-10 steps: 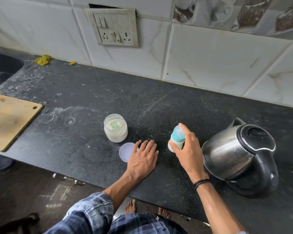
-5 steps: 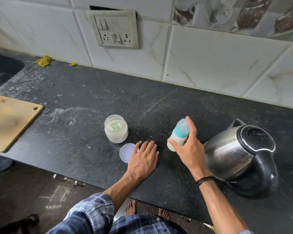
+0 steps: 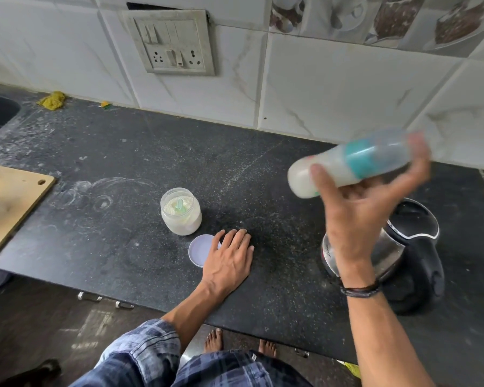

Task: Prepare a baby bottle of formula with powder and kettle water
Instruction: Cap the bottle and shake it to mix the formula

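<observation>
Bottle (image 3: 358,160) hangs in the air at about two o'clock in the view, tipped almost onto its side and blurred. It has milky liquid in its body, a teal collar, and a clear cap pointing toward three o'clock. The right hand (image 3: 352,219) grips it, thumb across the white body and the other fingers wrapped behind. Below that hand, at four o'clock, stands the kettle (image 3: 403,247) (steel body, black lid and handle). The left hand (image 3: 229,255) lies flat on the counter (image 3: 123,169), fingers straight and close together, holding nothing, and its thumb side overlaps the edge of the lid (image 3: 200,251), which lies flat. At eleven o'clock from the lid, just beside it, the jar (image 3: 180,219) stands open with a green scoop (image 3: 180,205) in its powder. A board (image 3: 9,199) lies at nine o'clock, well apart from the jar.
</observation>
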